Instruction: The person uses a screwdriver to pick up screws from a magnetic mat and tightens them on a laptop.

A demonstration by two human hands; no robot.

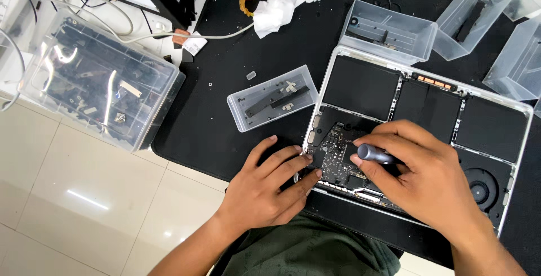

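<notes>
The laptop is lying open-backed on the black mat at about 3 o'clock in the view, its cover off and its dark battery cells and circuit board showing. A fan is sitting at the laptop's 4 o'clock corner.

The right hand is resting over the board, its grip clenched around a grey screwdriver whose rounded cap is pointing toward 9 o'clock; the tip is hidden under the fingers. The left hand is lying at 9 o'clock of the screwdriver, grip released and holding nothing, fingertips touching the laptop's near edge beside the board.

At 11 o'clock of the left hand, a small clear tray is holding dark flat parts. At 12 o'clock of the laptop, 1 clear bin is touching its far edge, with more clear bins toward 1 o'clock. A large clear box of parts is sitting at 9 o'clock on the tabletop, beyond the mat. White crumpled wipes and a white cable are lying at 12 o'clock.
</notes>
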